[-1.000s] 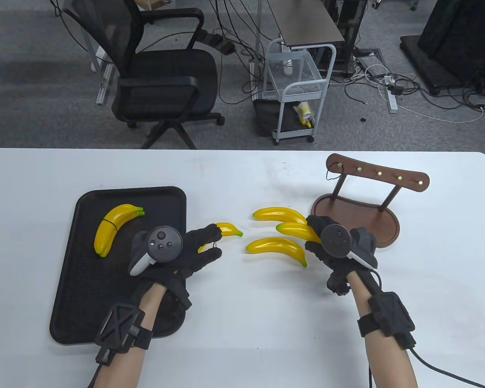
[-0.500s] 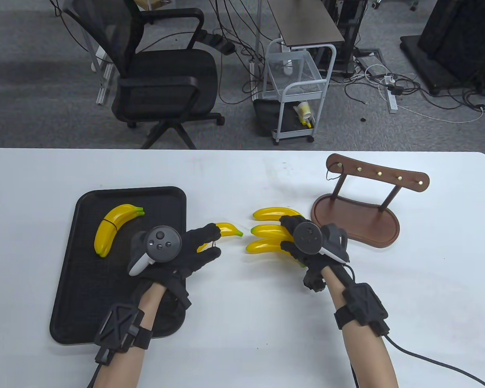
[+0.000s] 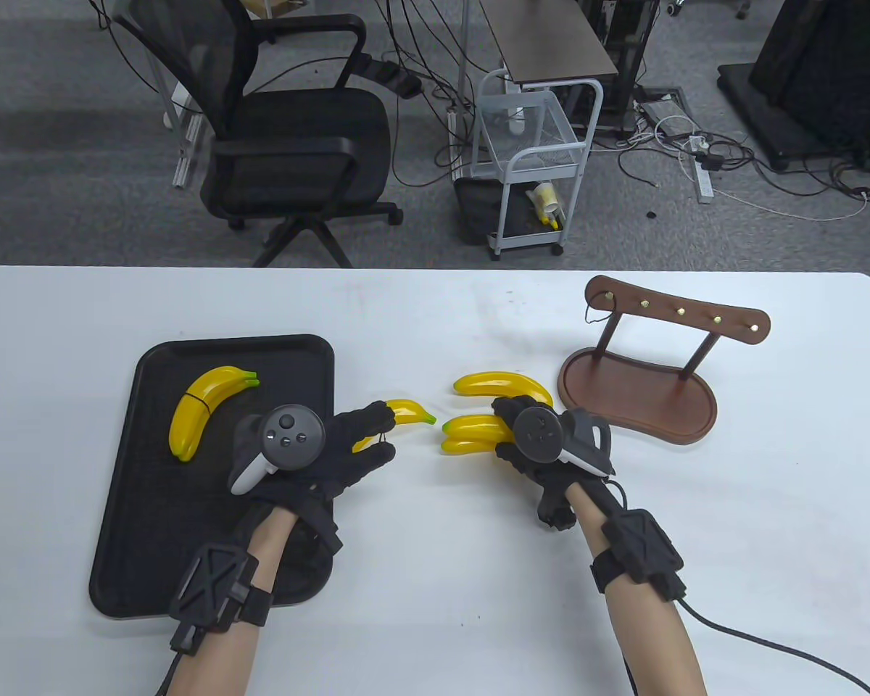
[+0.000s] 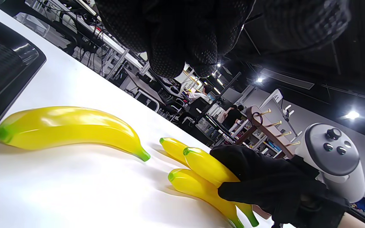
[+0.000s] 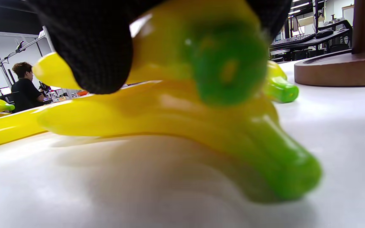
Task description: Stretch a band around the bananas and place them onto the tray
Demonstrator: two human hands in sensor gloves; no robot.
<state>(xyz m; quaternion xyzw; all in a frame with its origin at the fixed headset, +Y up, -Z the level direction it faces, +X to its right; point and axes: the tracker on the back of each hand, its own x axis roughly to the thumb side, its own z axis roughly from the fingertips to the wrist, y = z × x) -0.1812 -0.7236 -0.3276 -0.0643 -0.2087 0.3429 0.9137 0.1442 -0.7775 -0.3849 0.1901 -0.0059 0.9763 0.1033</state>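
Observation:
My left hand (image 3: 378,433) hovers right of the black tray (image 3: 290,362), and a thin dark band (image 3: 386,436) runs between its thumb and fingers. A single yellow banana (image 3: 410,410) lies just beyond those fingers, seen close up in the left wrist view (image 4: 68,126). My right hand (image 3: 504,435) grips two bananas (image 3: 467,433) side by side on the table, their green stems filling the right wrist view (image 5: 227,63). One more banana (image 3: 496,383) lies just behind them. A banded pair of bananas (image 3: 203,409) rests on the tray.
A wooden hook rack (image 3: 638,391) stands at the right, close behind my right hand, with a band hanging from its leftmost hook (image 3: 593,313). An office chair (image 3: 290,130) and a small white cart (image 3: 533,167) stand on the floor beyond the table's far edge.
My right hand has slid left, pushing the middle banana against the nearer one, and now holds both together. My left hand and the banana by it have stayed put.

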